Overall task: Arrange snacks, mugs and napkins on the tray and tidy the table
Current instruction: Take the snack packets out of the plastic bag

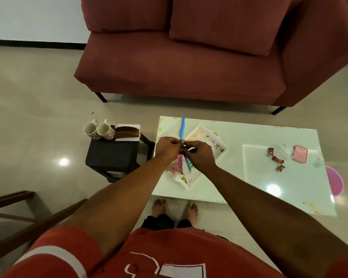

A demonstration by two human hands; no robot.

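Observation:
A white tray (222, 144) with a printed pattern sits at an angle on the left part of the white table (249, 177). Above it, my left hand (166, 148) and my right hand (200, 155) meet and both pinch a clear zip bag with a blue seal strip (182, 127). A pink snack packet (179, 164) shows below my hands, over the tray. Two floral mugs (98, 130) lie beside a brown napkin holder (127, 132) on a black stool (113, 153) to the left. Three wrapped candies (276, 159) and a pink lid (300, 154) lie on the table's right side.
A red sofa (189, 57) stands behind the table. A purple round object (333, 180) lies past the table's right edge. A wooden chair frame (18, 209) is at the lower left. My bare feet (175, 208) are at the table's near edge.

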